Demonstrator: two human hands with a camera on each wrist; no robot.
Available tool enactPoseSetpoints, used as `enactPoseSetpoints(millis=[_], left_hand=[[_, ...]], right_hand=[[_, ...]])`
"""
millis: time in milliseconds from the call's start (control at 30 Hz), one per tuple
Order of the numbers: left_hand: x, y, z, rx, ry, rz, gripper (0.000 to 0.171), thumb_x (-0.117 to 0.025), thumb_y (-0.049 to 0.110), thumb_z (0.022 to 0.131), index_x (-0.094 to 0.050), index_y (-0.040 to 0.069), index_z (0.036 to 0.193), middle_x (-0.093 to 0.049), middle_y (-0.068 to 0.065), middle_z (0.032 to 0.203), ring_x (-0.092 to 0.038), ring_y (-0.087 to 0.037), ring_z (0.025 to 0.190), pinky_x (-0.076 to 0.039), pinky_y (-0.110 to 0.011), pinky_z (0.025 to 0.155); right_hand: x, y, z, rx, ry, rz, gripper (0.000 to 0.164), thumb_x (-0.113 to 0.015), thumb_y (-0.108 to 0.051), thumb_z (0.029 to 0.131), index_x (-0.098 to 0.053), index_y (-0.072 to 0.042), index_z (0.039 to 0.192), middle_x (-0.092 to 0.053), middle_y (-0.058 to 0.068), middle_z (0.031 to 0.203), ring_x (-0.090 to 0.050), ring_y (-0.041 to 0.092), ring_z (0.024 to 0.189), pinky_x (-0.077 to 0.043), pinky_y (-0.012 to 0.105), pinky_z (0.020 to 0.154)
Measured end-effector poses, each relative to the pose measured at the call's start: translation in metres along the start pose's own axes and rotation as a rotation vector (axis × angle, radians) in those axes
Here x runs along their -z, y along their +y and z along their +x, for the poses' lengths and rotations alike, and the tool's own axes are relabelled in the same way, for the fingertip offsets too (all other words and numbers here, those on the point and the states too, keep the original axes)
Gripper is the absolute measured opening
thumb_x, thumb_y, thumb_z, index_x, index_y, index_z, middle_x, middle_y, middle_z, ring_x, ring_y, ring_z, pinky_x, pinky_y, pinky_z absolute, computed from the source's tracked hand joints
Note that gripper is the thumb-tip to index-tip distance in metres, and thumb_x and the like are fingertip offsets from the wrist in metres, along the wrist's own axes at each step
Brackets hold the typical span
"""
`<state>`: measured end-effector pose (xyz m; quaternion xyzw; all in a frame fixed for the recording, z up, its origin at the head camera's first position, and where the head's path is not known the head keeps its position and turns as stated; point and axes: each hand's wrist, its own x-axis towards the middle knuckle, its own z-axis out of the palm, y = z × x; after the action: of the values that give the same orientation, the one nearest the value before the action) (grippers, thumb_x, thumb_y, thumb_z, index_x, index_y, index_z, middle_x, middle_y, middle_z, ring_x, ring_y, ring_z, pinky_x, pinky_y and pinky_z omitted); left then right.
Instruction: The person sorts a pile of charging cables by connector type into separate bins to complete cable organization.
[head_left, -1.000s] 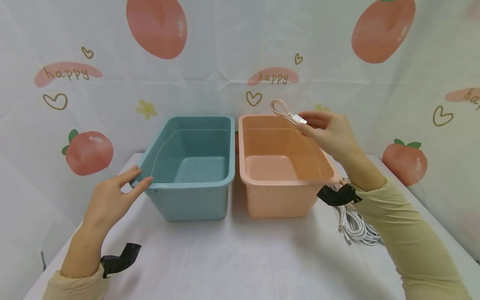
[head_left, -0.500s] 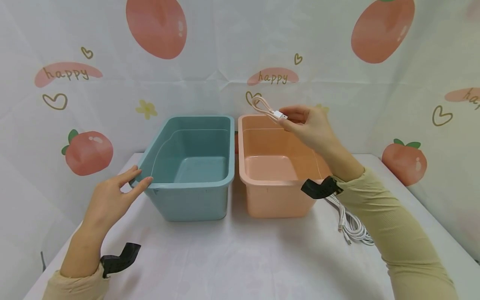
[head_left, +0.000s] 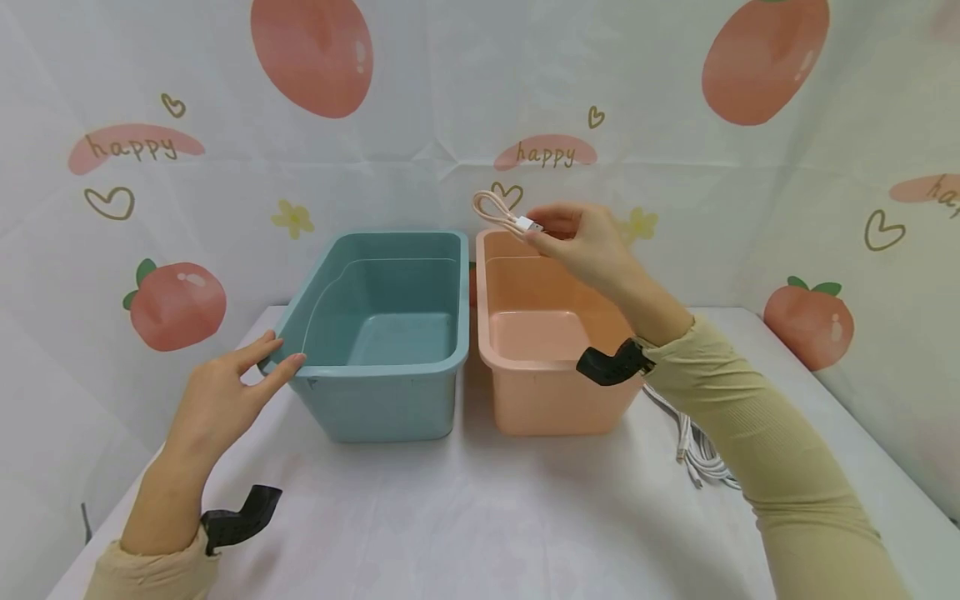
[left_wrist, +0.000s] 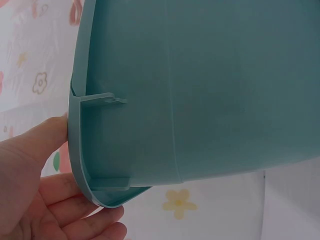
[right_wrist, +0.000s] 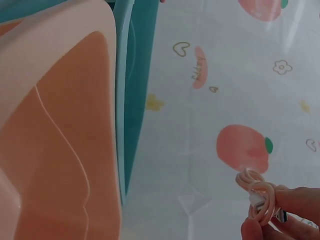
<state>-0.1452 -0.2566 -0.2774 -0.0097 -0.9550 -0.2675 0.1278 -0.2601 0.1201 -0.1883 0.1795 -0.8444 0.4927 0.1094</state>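
Observation:
My right hand [head_left: 588, 250] pinches a coiled pale pink USB cable [head_left: 508, 222] by its white plug end, high over the back of the orange plastic bin [head_left: 555, 406]. The cable's loop points left, near the gap between the two bins. In the right wrist view, thumb and fingertips close on the bundled cable [right_wrist: 267, 202]. My left hand [head_left: 223, 396] grips the near left corner of the teal plastic bin [head_left: 378, 408], thumb and fingers spread round the rim. The left wrist view has the teal bin's rim [left_wrist: 75, 145] between thumb and fingers. Both bins show bare floors.
Several white cables [head_left: 697, 458] lie in a bunch on the table right of the orange bin, partly hidden by my right forearm. The bins stand side by side on a white tabletop [head_left: 480, 525], backed by a patterned cloth [head_left: 420, 100].
My right hand has moved left and slightly up with the pink cable, from the orange bin's back right towards the gap between the bins. My left hand has stayed on the teal bin.

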Motion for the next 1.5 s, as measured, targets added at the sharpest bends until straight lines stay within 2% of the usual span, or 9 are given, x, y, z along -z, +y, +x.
enactPoseSetpoints(millis=[100, 367, 500, 733, 1067, 1333, 1500], left_hand=[[0.0, 0.0, 0.0, 0.003, -0.003, -0.003, 0.067, -0.051, 0.052, 0.09, -0.044, 0.007, 0.139, -0.044, -0.019, 0.142, -0.04, -0.047, 0.127, -0.037, -0.063, 0.093], [0.0, 0.0, 0.0, 0.005, -0.004, 0.0, 0.066, -0.052, 0.05, 0.09, -0.043, 0.007, 0.139, -0.043, -0.019, 0.142, -0.04, -0.047, 0.126, -0.038, -0.063, 0.093], [-0.001, 0.0, 0.0, 0.008, 0.0, 0.008, 0.066, -0.053, 0.05, 0.09, -0.044, 0.006, 0.139, -0.044, -0.02, 0.142, -0.041, -0.047, 0.125, -0.038, -0.063, 0.092], [-0.002, 0.0, 0.001, 0.006, -0.001, 0.005, 0.065, -0.053, 0.049, 0.09, -0.043, 0.006, 0.139, -0.043, -0.02, 0.142, -0.041, -0.048, 0.125, -0.038, -0.063, 0.092], [0.0, 0.001, 0.0, -0.004, 0.007, -0.002, 0.066, -0.053, 0.05, 0.091, -0.044, 0.005, 0.138, -0.044, -0.019, 0.141, -0.042, -0.047, 0.125, -0.039, -0.062, 0.091], [-0.002, 0.0, 0.001, 0.0, 0.003, 0.005, 0.065, -0.053, 0.049, 0.091, -0.044, 0.006, 0.139, -0.043, -0.019, 0.142, -0.042, -0.047, 0.124, -0.04, -0.061, 0.09], [-0.002, 0.0, 0.001, 0.004, 0.004, 0.003, 0.066, -0.053, 0.05, 0.09, -0.044, 0.006, 0.138, -0.044, -0.019, 0.142, -0.042, -0.047, 0.124, -0.04, -0.061, 0.09]], right_hand=[[-0.007, -0.003, 0.005, 0.02, -0.015, 0.021, 0.03, -0.069, -0.011, 0.083, -0.066, -0.001, 0.111, -0.072, 0.015, 0.101, -0.066, -0.001, 0.076, -0.055, 0.018, 0.068], [-0.03, -0.011, 0.019, 0.013, -0.06, 0.003, 0.029, -0.067, -0.01, 0.085, -0.065, 0.001, 0.112, -0.069, 0.02, 0.105, -0.069, 0.02, 0.09, -0.057, 0.022, 0.072], [-0.041, -0.015, 0.025, 0.009, -0.082, 0.009, 0.03, -0.066, -0.009, 0.085, -0.064, 0.001, 0.113, -0.068, 0.021, 0.107, -0.069, 0.022, 0.092, -0.058, 0.026, 0.075], [-0.057, -0.019, 0.036, 0.007, -0.105, -0.024, 0.029, -0.065, -0.013, 0.086, -0.065, -0.002, 0.113, -0.069, 0.016, 0.107, -0.068, 0.021, 0.091, -0.056, 0.025, 0.074], [-0.078, -0.022, 0.05, -0.112, -0.112, 0.033, 0.031, -0.066, -0.018, 0.087, -0.065, -0.003, 0.114, -0.069, 0.015, 0.108, -0.068, 0.021, 0.089, -0.056, 0.024, 0.075], [-0.095, -0.022, 0.057, -0.139, -0.105, 0.067, 0.031, -0.067, -0.018, 0.086, -0.065, -0.002, 0.113, -0.068, 0.015, 0.108, -0.067, 0.026, 0.093, -0.052, 0.02, 0.067], [-0.104, -0.022, 0.061, -0.16, -0.074, 0.116, 0.03, -0.066, -0.015, 0.086, -0.066, -0.001, 0.112, -0.068, 0.015, 0.109, -0.068, 0.025, 0.092, -0.056, 0.022, 0.073]])
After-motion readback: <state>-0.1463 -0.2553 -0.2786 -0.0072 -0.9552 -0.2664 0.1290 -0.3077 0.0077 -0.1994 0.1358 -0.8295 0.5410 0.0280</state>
